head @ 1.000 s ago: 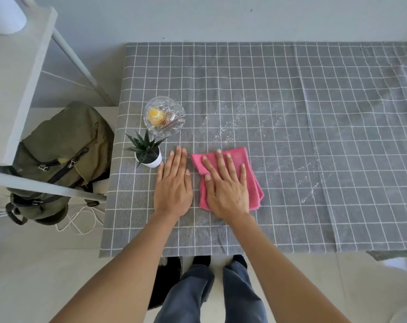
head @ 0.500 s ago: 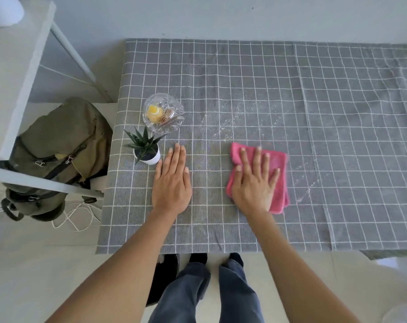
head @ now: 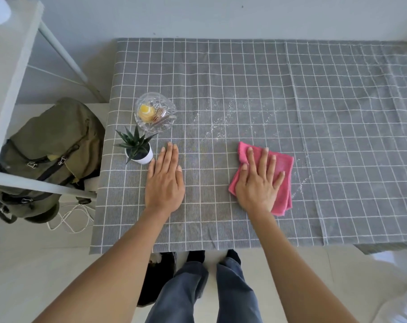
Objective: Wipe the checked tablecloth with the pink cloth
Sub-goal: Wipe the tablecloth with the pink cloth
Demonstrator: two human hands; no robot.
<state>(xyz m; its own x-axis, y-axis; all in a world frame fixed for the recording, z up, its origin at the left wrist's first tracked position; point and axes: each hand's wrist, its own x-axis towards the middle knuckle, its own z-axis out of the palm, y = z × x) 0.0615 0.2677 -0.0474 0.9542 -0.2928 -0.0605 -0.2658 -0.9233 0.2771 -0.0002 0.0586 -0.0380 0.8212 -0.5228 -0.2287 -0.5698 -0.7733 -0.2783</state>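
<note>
Mid-wipe, by the look of it. Right hand (head: 259, 183) flat, fingers spread, pressing down on the pink cloth (head: 282, 180); no grip around it, only palm pressure. Cloth folded, lying on the checked tablecloth (head: 244, 78) right of centre, near the front edge of the surface. Left hand (head: 165, 180) also flat and open, fingers together, holding nothing, resting on the tablecloth left of centre, just beside the small potted succulent (head: 137, 148). Probably pinning the fabric against sliding.

White powdery specks (head: 223, 122) scattered just beyond the cloth's far edge, stretching left toward the cut-glass bowl (head: 155, 112); a fainter trail (head: 301, 183) just right of the cloth. Work far from finished, judging by these: most of the mess untouched.

Next move likely a stroke to the far side through the main scatter, or rightward across the faint trail. Calls for steady downward pressure so the cloth drags the grains along rather than riding over them. Worth keeping the stroke clear of the glass bowl and the plant pot, both close to the left end of the scatter.
</note>
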